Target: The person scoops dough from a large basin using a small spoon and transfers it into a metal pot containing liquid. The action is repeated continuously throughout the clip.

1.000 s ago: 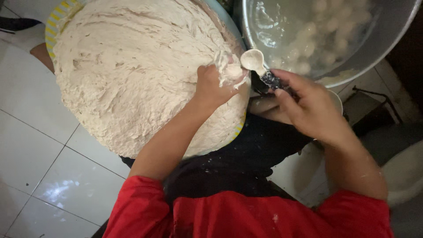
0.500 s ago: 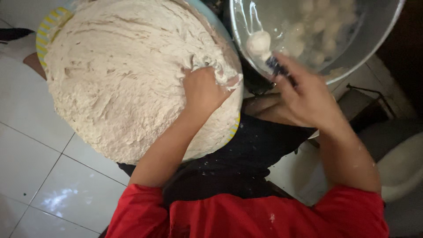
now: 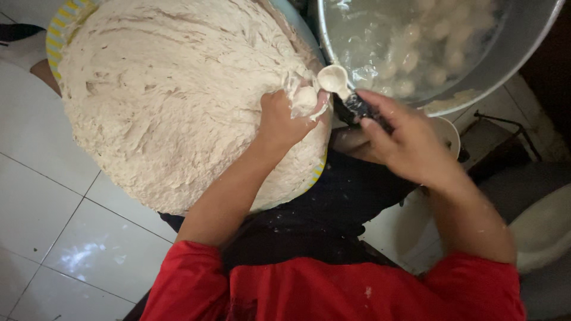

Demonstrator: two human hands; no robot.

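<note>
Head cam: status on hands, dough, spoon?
Left hand squeezing out a dough lump from the dough mound. Right hand holds spoon at the lump. Metal pot beside; nothing blocking.

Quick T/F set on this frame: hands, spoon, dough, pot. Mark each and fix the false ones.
1. The left hand squeezes a lump out of the dough mound. True.
2. The right hand holds a knife. False: it holds a white spoon by its dark handle.
3. The spoon bowl sits beside the squeezed lump. True.
4. The metal pot is dry and empty. False: it holds liquid with pale balls in it.
5. The person's sleeves are blue. False: they are red.
</note>
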